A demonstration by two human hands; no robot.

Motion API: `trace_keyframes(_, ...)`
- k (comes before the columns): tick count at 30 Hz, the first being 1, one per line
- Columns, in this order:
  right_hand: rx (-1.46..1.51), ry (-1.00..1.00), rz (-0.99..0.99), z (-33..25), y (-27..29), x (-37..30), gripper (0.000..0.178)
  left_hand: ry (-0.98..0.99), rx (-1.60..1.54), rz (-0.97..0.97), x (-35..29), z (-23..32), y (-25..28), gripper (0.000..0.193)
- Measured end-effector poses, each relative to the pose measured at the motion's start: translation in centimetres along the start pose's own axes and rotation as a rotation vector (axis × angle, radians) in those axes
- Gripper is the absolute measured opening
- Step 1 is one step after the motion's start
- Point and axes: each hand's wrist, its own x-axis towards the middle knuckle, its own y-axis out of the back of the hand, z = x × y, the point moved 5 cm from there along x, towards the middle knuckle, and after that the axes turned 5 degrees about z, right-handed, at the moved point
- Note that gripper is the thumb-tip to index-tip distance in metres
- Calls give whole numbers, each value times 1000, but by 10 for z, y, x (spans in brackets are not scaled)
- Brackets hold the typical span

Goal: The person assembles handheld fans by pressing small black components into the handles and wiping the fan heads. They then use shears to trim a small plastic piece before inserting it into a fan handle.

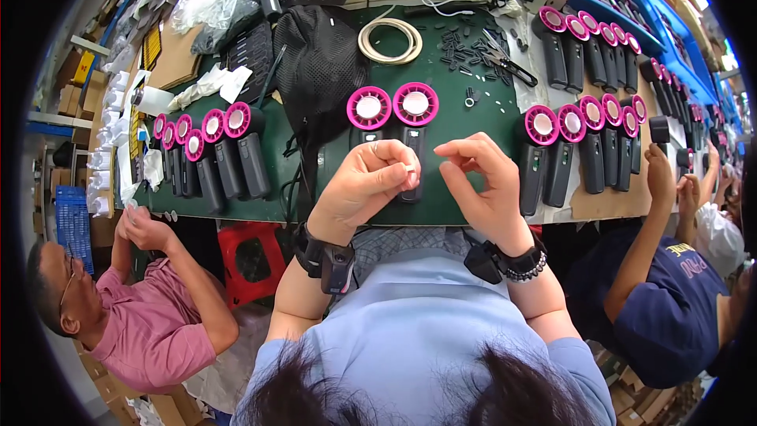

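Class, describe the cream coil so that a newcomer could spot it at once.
On the green tabletop, look just beyond the central pair of pink-rimmed fans. The coil lies between the black mesh bag and scattered black pieces, set apart by its pale, round loops.

Coiled pale cable (392, 60) beside black mesh bag (323, 63); red stool (229, 246), blue basket (72, 225) leftward.

I wear a light-blue top (434, 323) with short sleeves (574, 371). Near my left hand (364, 185) sits a black wrist strap (308, 251) carrying a dark, rounded device (337, 270); near my right hand (487, 185), a black wrist unit (482, 263) and a dark beaded bracelet (530, 270). My dark hair (292, 390) hangs nearest.
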Motion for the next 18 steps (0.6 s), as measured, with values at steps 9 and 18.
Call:
trace_keyframes(9, 26, -3, 5, 2, 32, -5, 18, 185, -226, -66, 20, -29, -19, 18)
trace_keyframes(18, -51, -80, 96, 25, 64, -12, 15, 251, -461, 152, 42, -36, -14, 29)
